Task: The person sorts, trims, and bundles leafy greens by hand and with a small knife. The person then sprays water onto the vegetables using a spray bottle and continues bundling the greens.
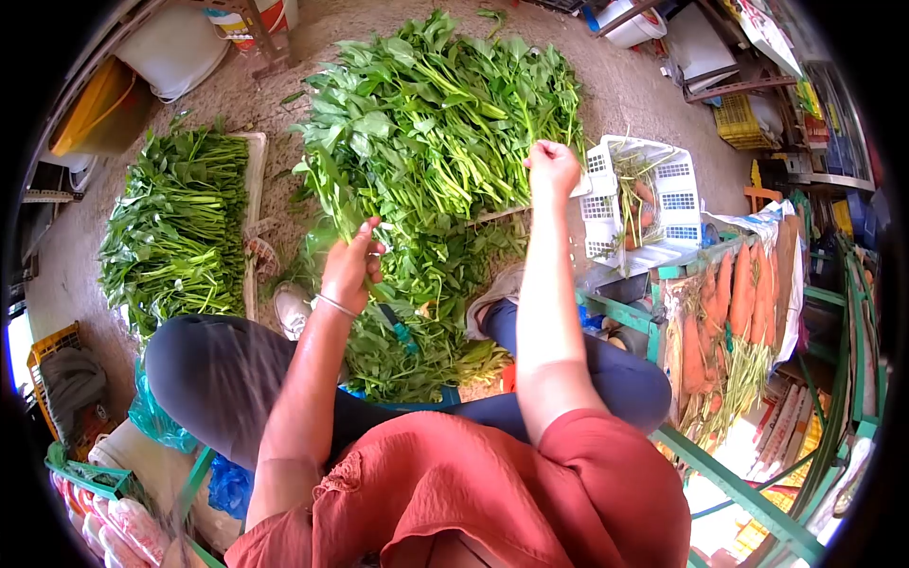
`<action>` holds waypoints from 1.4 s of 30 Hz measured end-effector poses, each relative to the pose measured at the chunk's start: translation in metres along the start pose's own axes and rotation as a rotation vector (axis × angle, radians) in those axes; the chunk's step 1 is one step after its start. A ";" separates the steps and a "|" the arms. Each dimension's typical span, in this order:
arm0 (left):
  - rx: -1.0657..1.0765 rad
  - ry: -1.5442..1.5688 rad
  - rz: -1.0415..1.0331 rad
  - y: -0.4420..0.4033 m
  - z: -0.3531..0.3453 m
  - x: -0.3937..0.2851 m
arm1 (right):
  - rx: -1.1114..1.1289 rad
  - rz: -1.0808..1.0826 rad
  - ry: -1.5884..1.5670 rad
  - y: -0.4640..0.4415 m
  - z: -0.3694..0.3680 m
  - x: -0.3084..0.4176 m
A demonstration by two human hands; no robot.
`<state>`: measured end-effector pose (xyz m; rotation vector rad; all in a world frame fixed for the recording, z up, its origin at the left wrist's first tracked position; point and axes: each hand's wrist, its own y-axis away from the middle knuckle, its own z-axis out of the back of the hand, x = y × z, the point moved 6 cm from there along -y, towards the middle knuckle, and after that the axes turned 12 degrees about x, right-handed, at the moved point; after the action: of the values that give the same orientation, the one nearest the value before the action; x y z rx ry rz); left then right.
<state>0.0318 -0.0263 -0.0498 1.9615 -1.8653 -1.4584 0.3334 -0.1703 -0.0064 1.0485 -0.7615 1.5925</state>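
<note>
A big heap of leafy green stalks (445,114), looking like water spinach, lies on the ground in front of me. My left hand (350,268), with a bracelet at the wrist, is closed around a few leafy stalks (331,194) at the heap's near left side. Over the heap's right edge, my right hand (553,172) is closed in a pinch on a thin leafy stalk (527,118). More loose greens (402,364) lie between my knees, beside a teal-handled tool (402,333) partly covered by leaves.
Neatly laid greens (180,227) fill a white tray (254,189) on the left. To the right, a white crate (598,222) holds a few carrots and stems. Bunched carrots (743,293) rest on a green metal frame (620,317). Buckets (175,52) stand at the far left.
</note>
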 end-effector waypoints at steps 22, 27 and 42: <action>0.205 0.100 -0.115 0.002 -0.016 -0.009 | 0.761 0.131 0.030 0.177 -0.116 0.072; 0.037 0.255 -0.140 0.004 0.000 -0.013 | 0.727 -0.119 0.389 0.069 -0.092 0.075; -0.159 0.037 -0.067 0.007 0.013 -0.018 | 0.715 -0.129 1.091 -0.110 -0.109 0.003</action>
<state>0.0212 -0.0071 -0.0422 1.9790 -1.6294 -1.5247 0.4118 -0.0447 -0.0526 0.4932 0.6327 2.0180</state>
